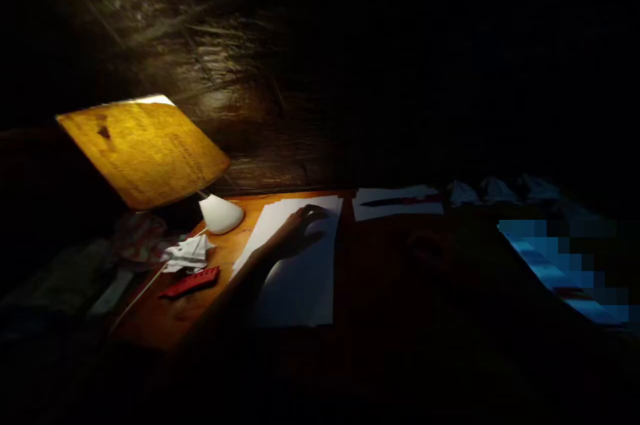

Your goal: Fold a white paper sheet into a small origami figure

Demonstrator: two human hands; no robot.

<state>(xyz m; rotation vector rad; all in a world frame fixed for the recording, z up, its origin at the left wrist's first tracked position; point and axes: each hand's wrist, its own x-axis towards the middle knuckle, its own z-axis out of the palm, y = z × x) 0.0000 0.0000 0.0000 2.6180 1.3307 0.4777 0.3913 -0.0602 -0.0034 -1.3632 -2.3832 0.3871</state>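
The stack of white paper (pixel 295 278) lies on the wooden bench (pixel 150 322), with its sheets slightly fanned at the edges; how many sheets it holds is too hard to count. One hand shows in the light: the left hand (pixel 303 228) comes in from the lower left of the stack and lies palm down on its upper part. Its fingers (pixel 315 212) curve gently over the top sheet, neither spread wide nor visibly pinching anything. The right hand (pixel 425 248) is at most a dim shape in the shadow just right of the stack, so I cannot tell how it stands.

Just beyond the stack and to its right lies one more white sheet (pixel 397 204), with a long dark-and-red strip (pixel 400 200) across it. Farther right of the stack, along the far edge, sit three crumpled white lumps (pixel 495 190). Left of the stack stands one desk lamp with a white shade (pixel 220 214), and a tilted, yellow-lit panel (pixel 143 152) rises beyond it. Also left of the stack are one crumpled white paper (pixel 189 253), one flat red object (pixel 190 282) and a patterned cloth (pixel 137 237). A pixelated blue patch (pixel 555 265) sits well right of the stack, too blurred to name.
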